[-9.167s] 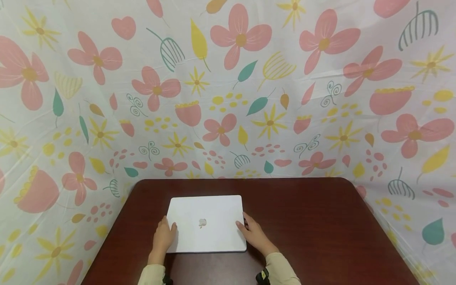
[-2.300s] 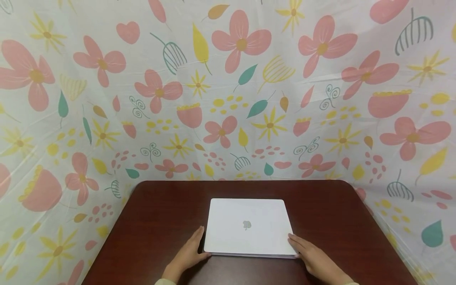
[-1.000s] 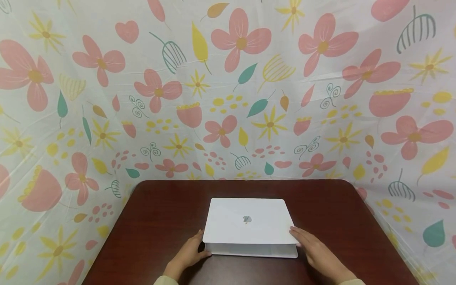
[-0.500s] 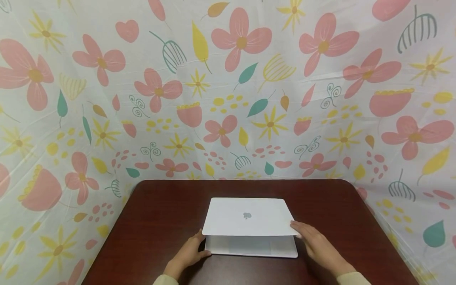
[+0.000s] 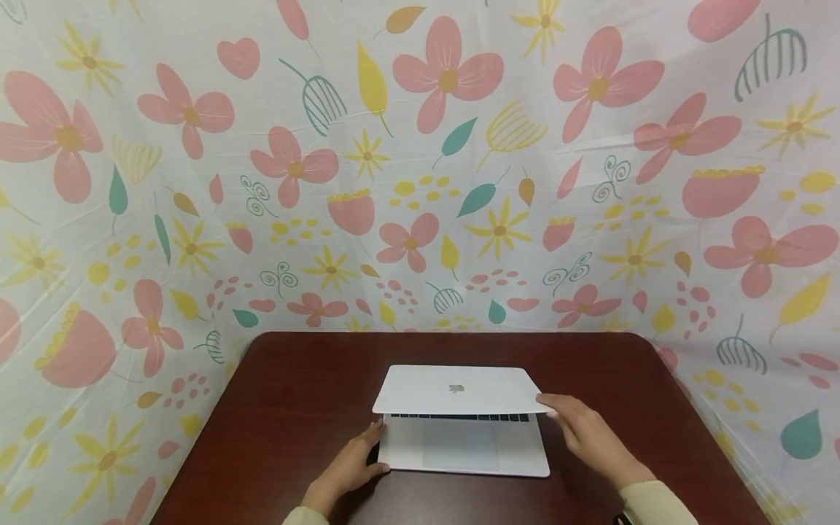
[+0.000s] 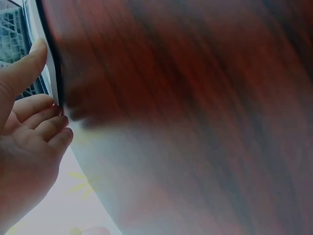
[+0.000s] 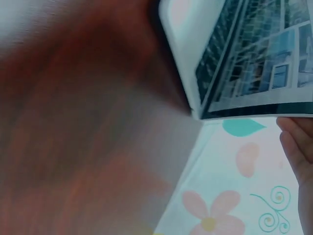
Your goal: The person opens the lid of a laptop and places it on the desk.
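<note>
A silver laptop [image 5: 402, 443] rests on the table with its lid [image 5: 453, 401] tilted partway up, the hinge on the far side. Under the raised edge a strip of dark keyboard [image 5: 505, 418] and the trackpad [image 5: 461, 446] show. At the lid's near right corner, my right hand [image 5: 590, 441] holds the edge, fingertips on top. The right wrist view shows a lit screen [image 7: 281, 76] and my right-hand fingers [image 7: 296, 139] at the lid's edge. My left hand [image 5: 348, 463] holds the base's left side, thumb at the near corner; in the left wrist view the thumb [image 6: 29, 66] touches the edge.
The dark red-brown table [image 5: 295, 394] has rounded far corners. Behind and beside it hangs a white cloth [image 5: 420, 175] with pink, yellow and green flower prints. Light sleeves [image 5: 656, 503] show at the bottom.
Long before, the shut laptop was farther left, held by both hands; it then moved right. Over the last second my right hand has raised the lid away from me, uncovering keyboard and trackpad.
</note>
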### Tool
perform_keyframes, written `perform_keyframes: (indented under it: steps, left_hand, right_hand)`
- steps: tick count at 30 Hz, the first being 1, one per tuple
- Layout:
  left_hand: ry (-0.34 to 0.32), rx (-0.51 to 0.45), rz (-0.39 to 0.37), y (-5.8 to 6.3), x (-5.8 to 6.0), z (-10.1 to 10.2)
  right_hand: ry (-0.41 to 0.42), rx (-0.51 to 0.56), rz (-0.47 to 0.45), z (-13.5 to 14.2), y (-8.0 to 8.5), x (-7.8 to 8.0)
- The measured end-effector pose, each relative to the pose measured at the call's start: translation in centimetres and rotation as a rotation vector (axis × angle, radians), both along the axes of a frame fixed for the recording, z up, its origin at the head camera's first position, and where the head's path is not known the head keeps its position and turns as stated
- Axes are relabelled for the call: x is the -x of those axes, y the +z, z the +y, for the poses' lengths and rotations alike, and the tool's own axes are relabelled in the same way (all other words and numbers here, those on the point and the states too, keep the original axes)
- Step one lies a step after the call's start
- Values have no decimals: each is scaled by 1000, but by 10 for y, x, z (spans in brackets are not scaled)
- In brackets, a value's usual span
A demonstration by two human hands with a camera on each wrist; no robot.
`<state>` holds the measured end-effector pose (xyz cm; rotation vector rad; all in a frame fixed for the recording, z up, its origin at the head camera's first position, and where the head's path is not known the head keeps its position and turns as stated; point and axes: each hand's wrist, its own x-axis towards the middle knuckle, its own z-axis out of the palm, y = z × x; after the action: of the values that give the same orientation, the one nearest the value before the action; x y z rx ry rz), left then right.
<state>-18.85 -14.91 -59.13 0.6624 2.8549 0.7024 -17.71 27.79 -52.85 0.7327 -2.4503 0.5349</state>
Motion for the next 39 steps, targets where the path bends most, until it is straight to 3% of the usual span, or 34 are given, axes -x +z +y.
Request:
perform_keyframes:
  steps: [5, 13, 24, 39]
  left_hand:
    - [19, 5, -12, 0, 0, 2]
    - [-5, -8, -20, 2, -1, 1]
    - [-3, -9, -15, 3, -1, 1]
    - [8, -6, -30, 4, 0, 2]
  right_hand:
    - [-23, -2, -36, 0, 11, 10]
    - [-30, 56, -155, 1, 31, 28]
    - [-23, 108, -187, 2, 56, 66]
    - [-127, 153, -301, -1, 70, 100]
